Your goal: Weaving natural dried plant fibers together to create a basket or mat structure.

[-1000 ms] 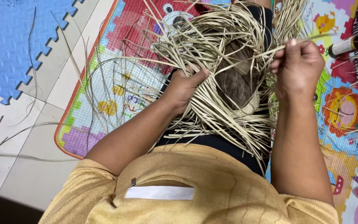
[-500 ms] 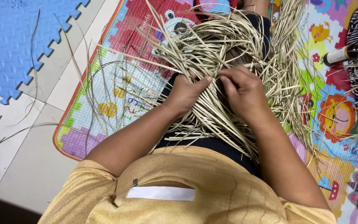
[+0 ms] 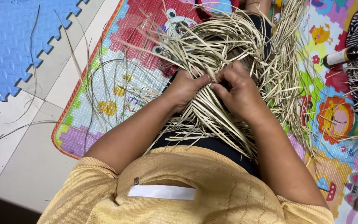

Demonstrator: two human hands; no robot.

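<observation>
Both hands deep in the straw weave

My left hand (image 3: 186, 88) and right hand (image 3: 238, 90) pinch pale straw strips (image 3: 212, 114), fingers closed, over the colourful mat (image 3: 117, 83).

1 head cam, looks steeply down, close on lap w/ straw strips (image 3: 212, 116); floor mat (image 3: 117, 83) beyond.

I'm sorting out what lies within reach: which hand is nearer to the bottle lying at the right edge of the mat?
Right. The right hand works the straw strips closer to the bottle; the left hand sits beyond it, farther from the bottle.
</observation>
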